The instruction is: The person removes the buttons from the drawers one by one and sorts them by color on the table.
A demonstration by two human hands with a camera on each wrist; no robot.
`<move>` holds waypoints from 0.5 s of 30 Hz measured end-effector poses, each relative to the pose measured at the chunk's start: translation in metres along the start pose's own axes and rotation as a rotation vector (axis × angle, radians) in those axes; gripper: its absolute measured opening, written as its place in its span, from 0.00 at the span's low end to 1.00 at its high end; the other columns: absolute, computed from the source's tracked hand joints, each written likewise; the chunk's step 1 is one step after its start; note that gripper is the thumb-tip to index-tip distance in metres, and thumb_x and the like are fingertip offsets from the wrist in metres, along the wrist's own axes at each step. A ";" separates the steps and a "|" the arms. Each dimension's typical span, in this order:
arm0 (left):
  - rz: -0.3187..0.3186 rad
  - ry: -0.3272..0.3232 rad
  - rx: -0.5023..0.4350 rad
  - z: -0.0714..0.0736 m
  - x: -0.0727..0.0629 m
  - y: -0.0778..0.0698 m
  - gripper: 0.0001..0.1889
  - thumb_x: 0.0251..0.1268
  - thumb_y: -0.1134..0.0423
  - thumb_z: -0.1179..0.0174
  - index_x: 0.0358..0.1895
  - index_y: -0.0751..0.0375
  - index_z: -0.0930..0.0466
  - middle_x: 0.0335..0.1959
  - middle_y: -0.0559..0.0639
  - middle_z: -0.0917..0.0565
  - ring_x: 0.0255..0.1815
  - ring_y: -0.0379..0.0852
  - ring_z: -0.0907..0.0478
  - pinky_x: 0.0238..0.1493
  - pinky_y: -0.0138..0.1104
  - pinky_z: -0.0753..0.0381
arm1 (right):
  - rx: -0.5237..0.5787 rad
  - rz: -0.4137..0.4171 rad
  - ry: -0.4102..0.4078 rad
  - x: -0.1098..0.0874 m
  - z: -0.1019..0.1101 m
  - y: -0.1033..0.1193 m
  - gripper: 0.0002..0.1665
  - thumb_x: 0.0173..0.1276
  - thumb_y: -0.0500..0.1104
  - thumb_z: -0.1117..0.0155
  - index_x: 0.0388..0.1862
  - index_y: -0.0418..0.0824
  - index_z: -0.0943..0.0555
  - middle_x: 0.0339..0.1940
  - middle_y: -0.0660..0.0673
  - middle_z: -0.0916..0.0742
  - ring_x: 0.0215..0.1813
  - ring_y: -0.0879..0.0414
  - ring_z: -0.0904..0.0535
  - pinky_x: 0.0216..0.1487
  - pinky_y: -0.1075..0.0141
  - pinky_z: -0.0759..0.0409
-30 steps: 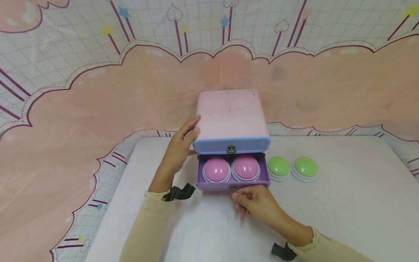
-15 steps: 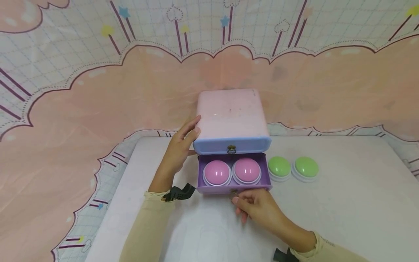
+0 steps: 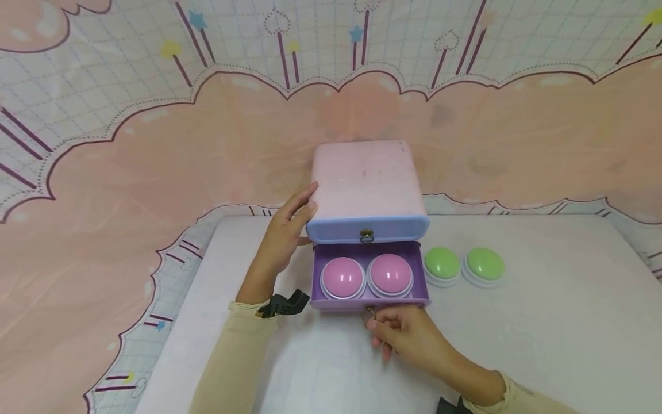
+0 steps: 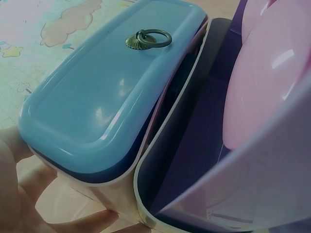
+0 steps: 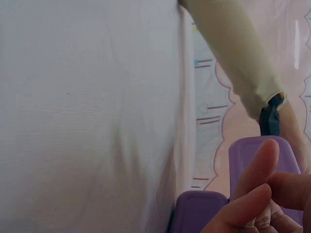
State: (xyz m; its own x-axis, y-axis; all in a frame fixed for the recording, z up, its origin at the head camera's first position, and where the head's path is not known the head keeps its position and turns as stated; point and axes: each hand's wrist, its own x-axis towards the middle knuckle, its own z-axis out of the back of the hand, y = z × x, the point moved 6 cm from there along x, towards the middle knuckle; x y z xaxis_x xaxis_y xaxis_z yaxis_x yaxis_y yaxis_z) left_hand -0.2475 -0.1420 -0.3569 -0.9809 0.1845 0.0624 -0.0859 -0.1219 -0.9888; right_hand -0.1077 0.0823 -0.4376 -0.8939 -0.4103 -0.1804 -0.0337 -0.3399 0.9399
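Purple drawer (image 3: 338, 306): jutting from pink cabinet (image 3: 367, 178) near tabletop's (image 3: 569, 316) back edge | right hand (image 3: 408, 333): pinching ring pull (image 3: 364, 318) | left hand (image 3: 281, 233): spread-fingered against cabinet's left side | risk: drawer coming free, pink domed buttons (image 3: 343, 278) tumbling, from overpulling

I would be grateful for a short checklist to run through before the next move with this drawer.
1. Left hand bracing the pink-topped box: ok, it rests against the left side.
2. Right hand on the ring handle: ok, fingertips pinch it.
3. Purple drawer open: ok, pulled out; whether fully, cannot tell.
4. Pink domes settled: ok, side by side inside the drawer.
5. Nearer green dome clear of the drawer: cannot tell, very close beside it.
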 end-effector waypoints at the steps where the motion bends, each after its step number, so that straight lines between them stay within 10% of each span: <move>1: -0.001 0.000 0.001 0.000 0.000 0.000 0.26 0.79 0.48 0.47 0.76 0.33 0.33 0.84 0.40 0.46 0.79 0.52 0.37 0.55 0.62 0.18 | -0.006 0.008 0.006 -0.001 0.000 0.000 0.17 0.74 0.48 0.34 0.31 0.37 0.15 0.24 0.43 0.12 0.20 0.54 0.16 0.20 0.73 0.30; 15: -0.004 -0.011 0.017 0.000 0.000 -0.001 0.26 0.78 0.48 0.47 0.76 0.34 0.33 0.85 0.43 0.47 0.81 0.53 0.40 0.54 0.62 0.18 | -0.085 0.075 -0.056 -0.022 0.028 0.023 0.12 0.72 0.51 0.32 0.40 0.45 0.11 0.26 0.49 0.11 0.23 0.59 0.16 0.26 0.69 0.20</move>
State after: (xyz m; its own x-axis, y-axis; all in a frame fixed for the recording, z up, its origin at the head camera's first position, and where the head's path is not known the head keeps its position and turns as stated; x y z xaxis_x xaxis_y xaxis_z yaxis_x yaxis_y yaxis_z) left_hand -0.2471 -0.1417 -0.3560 -0.9823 0.1745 0.0683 -0.0931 -0.1379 -0.9861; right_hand -0.1012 0.1075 -0.4039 -0.9163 -0.3898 -0.0920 0.0696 -0.3813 0.9218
